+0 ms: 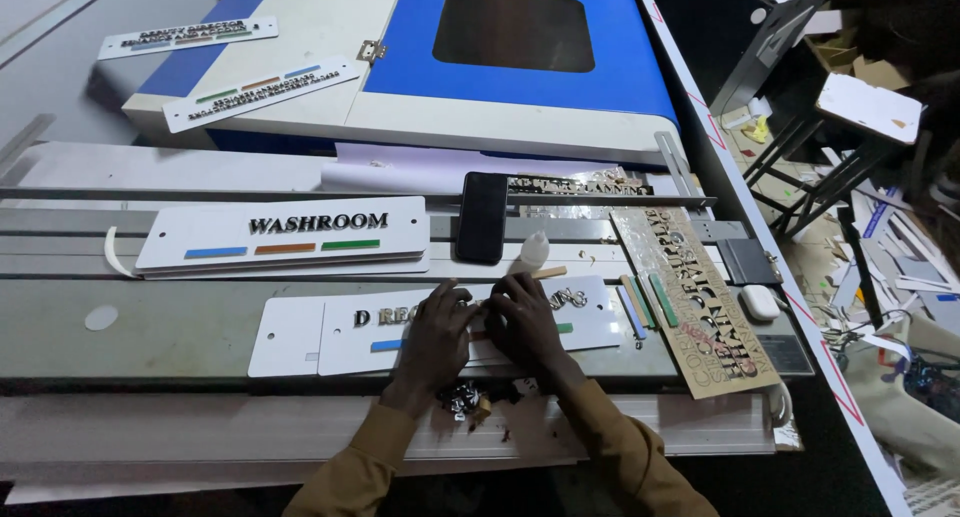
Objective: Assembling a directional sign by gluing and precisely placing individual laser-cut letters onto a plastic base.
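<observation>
Both hands, left [437, 329] and right [522, 322], pinch what looks like a small letter onto the sign [330, 337]; press evenly, keep it level.

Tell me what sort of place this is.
Probably a sign-making workshop: both hands, left and right, press letters onto a white sign plate, finished door signs lie stacked, and a blue-lidded cutting machine stands behind.

1. We have one head-worn view, looking steeply down and forward across the grey metal workbench [150, 327].
2. We sit near; the blue-lidded machine [520, 87] fills the far edge.
</observation>
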